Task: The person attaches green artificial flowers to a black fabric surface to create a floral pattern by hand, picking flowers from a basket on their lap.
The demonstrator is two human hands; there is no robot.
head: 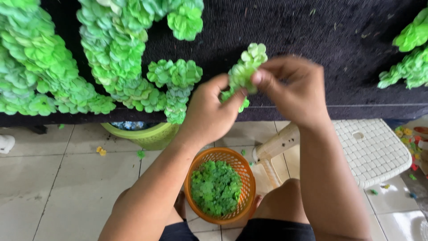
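Note:
Both my hands are raised in front of a black fuzzy board [312,53]. My left hand [209,109] and my right hand [294,89] pinch a short string of green paper flowers [246,67] between their fingertips, holding it close to the board. Thick curved rows of the same green flowers [111,58] cover the board's left part. An orange mesh basket [238,163] full of loose green flowers [216,187] sits on the floor between my knees, directly below my hands.
A white plastic stool [370,149] lies tipped on the tiled floor at the right. A lime-green tub [149,134] stands under the board's edge. More green flowers [410,53] hang on the board at far right. Small coloured scraps [408,134] litter the floor.

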